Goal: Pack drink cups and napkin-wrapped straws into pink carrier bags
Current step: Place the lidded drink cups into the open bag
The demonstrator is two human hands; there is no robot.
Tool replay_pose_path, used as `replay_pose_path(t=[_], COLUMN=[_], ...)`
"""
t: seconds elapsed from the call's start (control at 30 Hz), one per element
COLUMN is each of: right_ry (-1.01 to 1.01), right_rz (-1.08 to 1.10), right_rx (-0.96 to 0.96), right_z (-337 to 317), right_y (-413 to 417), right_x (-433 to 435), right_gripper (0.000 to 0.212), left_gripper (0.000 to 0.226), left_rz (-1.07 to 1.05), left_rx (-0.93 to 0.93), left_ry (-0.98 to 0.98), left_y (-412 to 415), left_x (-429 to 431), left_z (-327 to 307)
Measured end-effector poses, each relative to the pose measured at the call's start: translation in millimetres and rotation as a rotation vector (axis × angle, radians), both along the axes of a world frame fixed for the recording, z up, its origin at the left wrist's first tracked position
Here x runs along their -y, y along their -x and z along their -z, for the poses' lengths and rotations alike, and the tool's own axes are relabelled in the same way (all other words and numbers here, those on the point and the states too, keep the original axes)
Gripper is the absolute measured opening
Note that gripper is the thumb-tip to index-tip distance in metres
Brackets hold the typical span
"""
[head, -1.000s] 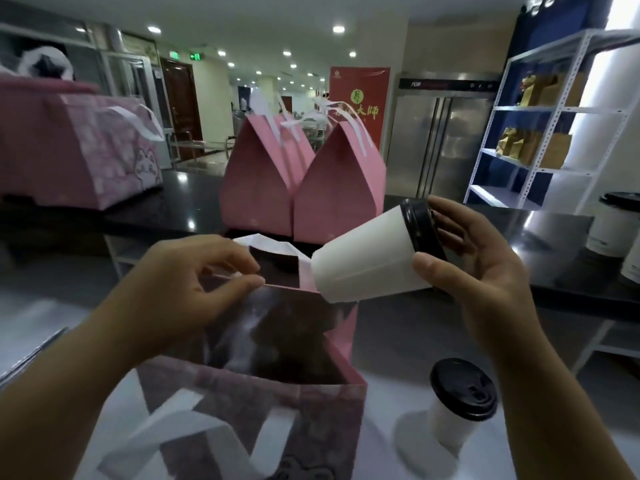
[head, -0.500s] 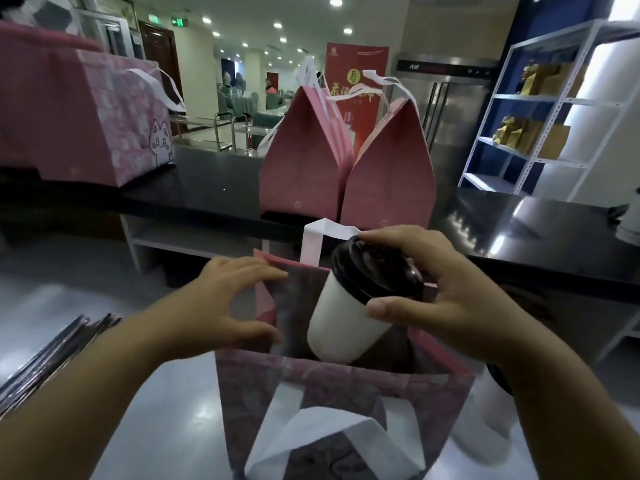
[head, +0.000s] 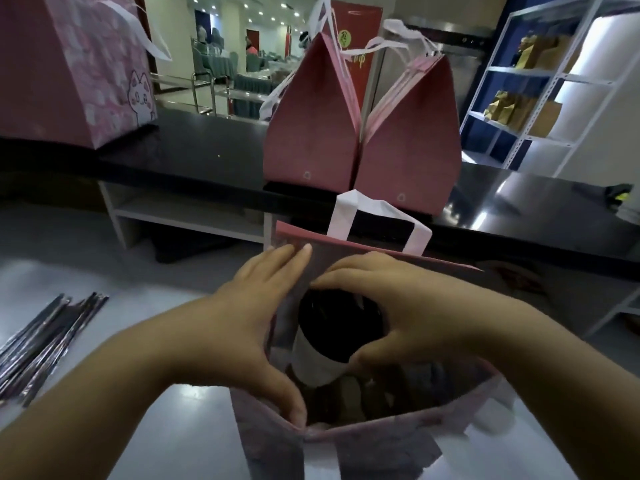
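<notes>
An open pink carrier bag [head: 363, 441] with white handles stands on the grey table right in front of me. A white drink cup with a black lid [head: 332, 337] sits tilted inside its mouth. My right hand [head: 412, 313] grips the cup's lid from above, fingers curled round the rim. My left hand [head: 256, 320] holds the bag's left wall, fingers straight along the wall and thumb down at the front corner, spreading the mouth. The cup's lower part is hidden by the bag.
Several wrapped straws [head: 45, 344] lie on the table at the left. Two closed pink bags [head: 360, 133] stand on the black counter [head: 194, 150] behind, with a larger cat-print pink bag [head: 76, 67] at far left. A white shelving rack [head: 540, 81] stands at the right.
My right hand has lowered the cup from above the bag into its mouth. My left hand has shifted from pinching the rim to spreading the bag's left wall.
</notes>
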State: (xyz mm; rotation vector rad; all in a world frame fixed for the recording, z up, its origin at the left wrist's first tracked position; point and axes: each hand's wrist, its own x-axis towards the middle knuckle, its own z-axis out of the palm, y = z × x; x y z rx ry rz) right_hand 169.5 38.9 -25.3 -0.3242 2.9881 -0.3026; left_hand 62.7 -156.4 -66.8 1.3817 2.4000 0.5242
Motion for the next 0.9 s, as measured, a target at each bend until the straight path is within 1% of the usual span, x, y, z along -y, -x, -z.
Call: replay_pose_path(t=[0.1,0.27,0.43,0.63,0.8,0.9], right_ry=[-0.110,-0.203,-0.257,-0.304,-0.342,-0.339], right_rz=[-0.052,-0.086,-0.122,-0.161,-0.170,-0.158], right_rx=[0.028,0.124,0.171,0.223,0.268,0.248], right_z=[10,25,39,63,75,76], right_y=[12,25,32,39,37,37], right_x=[8,16,19,21,21,21], right_gripper=[0.079,0.079,0.079,0.082,0.090,0.087], left_gripper=[0.138,0.149,0.149,0.140,0.147,0.150], left_rz=[0.018,0.016,0.003,0.002,-0.025,-0.025], left_rx=[0.006,0.023,0.036,0.073,0.107,0.116], left_ry=[0.019,0.036,0.011,-0.022,-0.117,-0.162], left_y=[-3,-12,-14,-13,-14,-13], left_x=[3,5,6,6,7,8], left_z=[-1,-8,-7,-8,-6,-5])
